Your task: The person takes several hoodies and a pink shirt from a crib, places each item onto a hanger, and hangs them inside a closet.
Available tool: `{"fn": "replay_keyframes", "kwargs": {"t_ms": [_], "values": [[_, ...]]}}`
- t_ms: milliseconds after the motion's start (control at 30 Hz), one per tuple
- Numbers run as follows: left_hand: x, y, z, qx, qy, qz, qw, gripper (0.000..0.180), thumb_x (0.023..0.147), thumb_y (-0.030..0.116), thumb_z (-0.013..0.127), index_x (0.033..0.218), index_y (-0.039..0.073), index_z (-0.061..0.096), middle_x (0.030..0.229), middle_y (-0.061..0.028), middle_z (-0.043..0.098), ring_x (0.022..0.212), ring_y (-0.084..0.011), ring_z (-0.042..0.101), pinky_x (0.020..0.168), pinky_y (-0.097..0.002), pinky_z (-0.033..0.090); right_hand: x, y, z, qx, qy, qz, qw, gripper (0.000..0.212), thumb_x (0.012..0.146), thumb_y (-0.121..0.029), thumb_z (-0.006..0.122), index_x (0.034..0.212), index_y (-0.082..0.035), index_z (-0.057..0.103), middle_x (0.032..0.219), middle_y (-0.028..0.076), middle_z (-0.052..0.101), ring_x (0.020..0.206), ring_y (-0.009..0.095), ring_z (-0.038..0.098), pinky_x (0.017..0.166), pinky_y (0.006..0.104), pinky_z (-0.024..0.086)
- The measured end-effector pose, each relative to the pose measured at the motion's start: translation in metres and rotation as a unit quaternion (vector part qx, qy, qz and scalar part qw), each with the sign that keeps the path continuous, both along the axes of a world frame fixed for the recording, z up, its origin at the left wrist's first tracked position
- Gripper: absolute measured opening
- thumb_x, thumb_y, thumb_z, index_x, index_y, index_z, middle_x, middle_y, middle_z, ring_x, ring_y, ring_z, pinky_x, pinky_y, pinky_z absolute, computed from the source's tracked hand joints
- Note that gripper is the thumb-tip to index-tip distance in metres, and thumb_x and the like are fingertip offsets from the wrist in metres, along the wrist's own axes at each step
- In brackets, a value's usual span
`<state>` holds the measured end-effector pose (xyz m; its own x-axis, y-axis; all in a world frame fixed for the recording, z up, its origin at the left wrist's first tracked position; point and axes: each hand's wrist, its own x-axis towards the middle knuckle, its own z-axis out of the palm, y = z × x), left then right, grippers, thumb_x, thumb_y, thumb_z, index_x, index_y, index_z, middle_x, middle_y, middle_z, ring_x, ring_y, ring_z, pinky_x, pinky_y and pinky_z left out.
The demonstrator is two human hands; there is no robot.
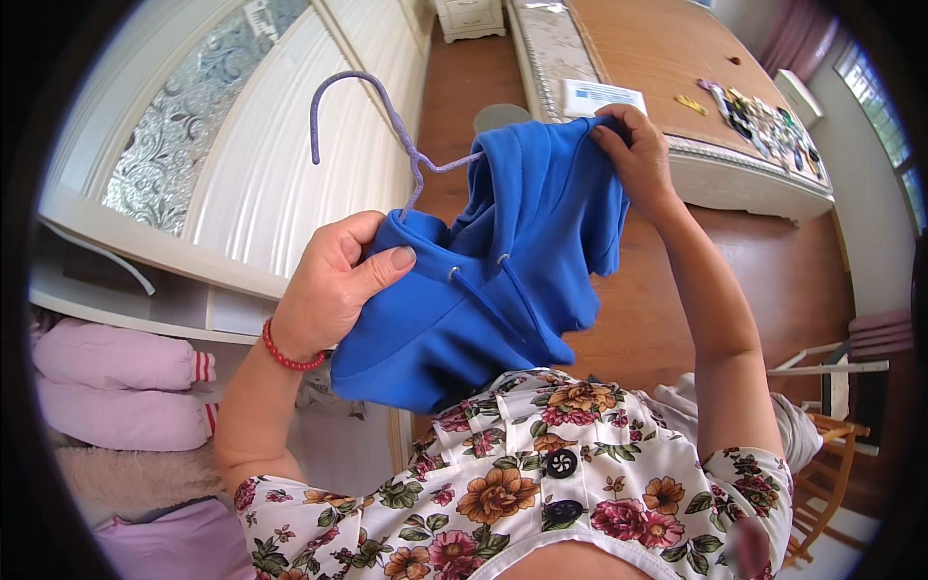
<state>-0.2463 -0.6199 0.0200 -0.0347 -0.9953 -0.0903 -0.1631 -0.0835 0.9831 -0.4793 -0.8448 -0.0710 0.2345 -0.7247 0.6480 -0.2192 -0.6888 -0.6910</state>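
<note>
A blue hoodie (541,208) with drawstrings and metal eyelets hangs before me on a purple hanger (401,130). The hook curves up and to the left above the neckline, and the hanger's arms run down into the garment. My left hand (338,275), below a red bead bracelet, pinches the fabric beside the neck opening, thumb on top. At the far right, my right hand (636,155) grips the hoodie's upper shoulder edge between thumb and fingers. The lower part of the hoodie drapes down close to my floral shirt.
Left of me stands an open wardrobe shelf (145,314) over pink padded clothing (116,377), beside a white patterned sliding door (261,164). A bed (657,48) with a pile of small items (768,126) is at the far right. A wooden chair (826,474) is near my right elbow.
</note>
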Motion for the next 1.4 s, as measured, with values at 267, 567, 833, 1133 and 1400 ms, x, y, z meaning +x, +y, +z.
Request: {"fn": "replay_keyframes", "kwargs": {"t_ms": [267,567,833,1133,1400], "values": [[-0.034,-0.01,0.042,-0.018,0.082,0.142,0.986,0.019,0.085,0.008,0.053,0.099,-0.004,0.054,0.087,-0.0051,0.061,0.076,-0.0063,0.054,0.071,-0.0188,0.044,0.06,-0.043,-0.009,0.031,-0.097,0.073,0.992,0.029,0.079,-0.018,0.062,0.103,-0.003,0.056,0.085,0.01,0.058,0.08,0.017,0.054,0.072,0.0281,0.043],[-0.058,-0.047,0.134,-0.05,-0.019,0.263,0.963,0.03,0.081,0.005,0.053,0.107,-0.008,0.05,0.096,-0.0129,0.059,0.085,-0.0156,0.057,0.079,-0.0243,0.044,0.149,0.032,-0.05,-0.061,-0.174,0.171,0.968,0.06,0.079,-0.028,0.052,0.129,-0.003,0.031,0.132,0.019,0.031,0.12,0.031,0.032,0.099,0.0418,0.022],[-0.005,-0.015,0.13,-0.09,-0.049,0.391,0.915,0.029,0.079,0.005,0.053,0.106,-0.007,0.052,0.095,-0.0131,0.06,0.085,-0.0166,0.057,0.08,-0.0255,0.045,0.042,0.131,-0.301,0.572,0.455,0.207,0.65,0.047,0.076,-0.046,0.052,0.098,-0.006,0.058,0.093,0.018,0.06,0.09,0.029,0.057,0.077,0.0322,0.042],[0.015,0.026,0.135,-0.15,-0.108,0.472,0.862,0.029,0.078,0.005,0.053,0.104,-0.006,0.053,0.094,-0.0133,0.06,0.085,-0.0177,0.058,0.08,-0.0267,0.045,0.113,0.098,-0.271,0.803,0.085,0.329,0.49,0.103,0.064,-0.072,0.052,0.138,-0.016,0.008,0.143,0.014,0.006,0.131,0.033,-0.004,0.099,0.0574,0.01],[0.017,0.061,0.161,-0.177,-0.161,0.553,0.798,0.028,0.076,0.005,0.053,0.102,-0.006,0.054,0.093,-0.0135,0.06,0.085,-0.0187,0.058,0.08,-0.0279,0.045,0.119,0.146,-0.212,0.881,-0.079,0.34,0.319,0.054,0.079,-0.024,0.063,0.12,0.001,0.039,0.108,0.018,0.054,0.094,0.029,0.056,0.081,0.0435,0.047]]}}
